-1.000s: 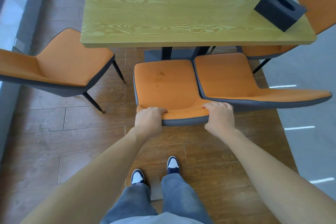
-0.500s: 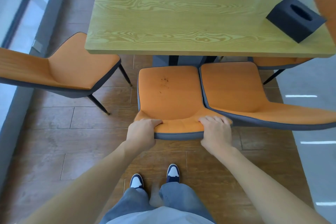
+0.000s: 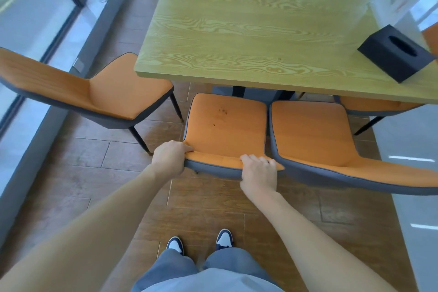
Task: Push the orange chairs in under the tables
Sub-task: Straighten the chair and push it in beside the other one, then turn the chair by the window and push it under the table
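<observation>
Wood-plank floor (image 3: 71, 163) beside tall windows, stained orange chair (image 3: 226, 130) stood mostly outside the wooden table (image 3: 248, 38), left hand (image 3: 169, 157) and right hand (image 3: 259, 173) clamped on its backrest top edge, second chair (image 3: 310, 130) touching alongside.

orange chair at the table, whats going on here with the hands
A person is gripping the top of the backrest of an orange padded chair with grey edging with both hands, left hand and right hand. Its seat front sits at the near edge of the light wooden table, mostly not under it. A matching orange chair stands close beside it on the right, and another orange chair sits angled off the table's left end. A black tissue box rests on the tabletop.
</observation>
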